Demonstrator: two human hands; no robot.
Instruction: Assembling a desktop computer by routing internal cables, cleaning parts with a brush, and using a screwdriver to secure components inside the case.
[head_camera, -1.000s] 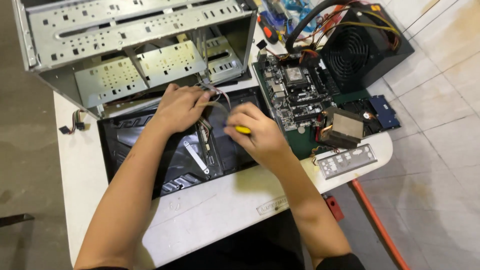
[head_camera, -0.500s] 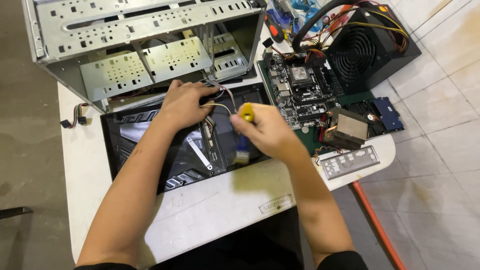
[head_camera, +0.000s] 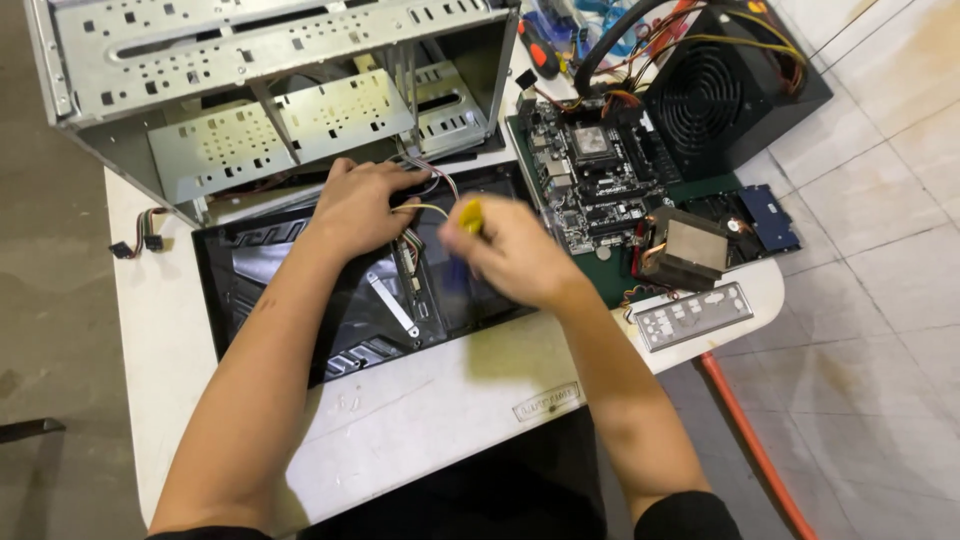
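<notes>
The left hand (head_camera: 362, 205) is resting palm-down on the upper edge of a flat black glossy case panel (head_camera: 290, 280) that is lying on the white table (head_camera: 420, 420), with its fingers curled over a bundle of thin coloured wires (head_camera: 430, 180) running out of the bare grey metal computer chassis (head_camera: 260, 90) just behind it. Whether those fingers are pinching the wires or only pressing on them is hard to tell from this angle.

The right hand (head_camera: 515, 250) is hovering over the right part of the same panel, its fingers wrapped tightly around a screwdriver with a yellow and blue handle (head_camera: 470, 215); the yellow cap is sticking up between thumb and forefinger, and the hand is blurred, so the shaft and tip are not showing clearly. The two hands are sitting close together, the wires between them.

To the right of the panel a green motherboard (head_camera: 590, 175) is lying flat on the table, with a black power supply unit with a round fan grille (head_camera: 715, 95) behind it. A copper-and-silver heatsink (head_camera: 690, 245) is sitting near the table's right edge, and a silver rectangular port shield plate (head_camera: 692, 315) is lying just in front of it.
</notes>
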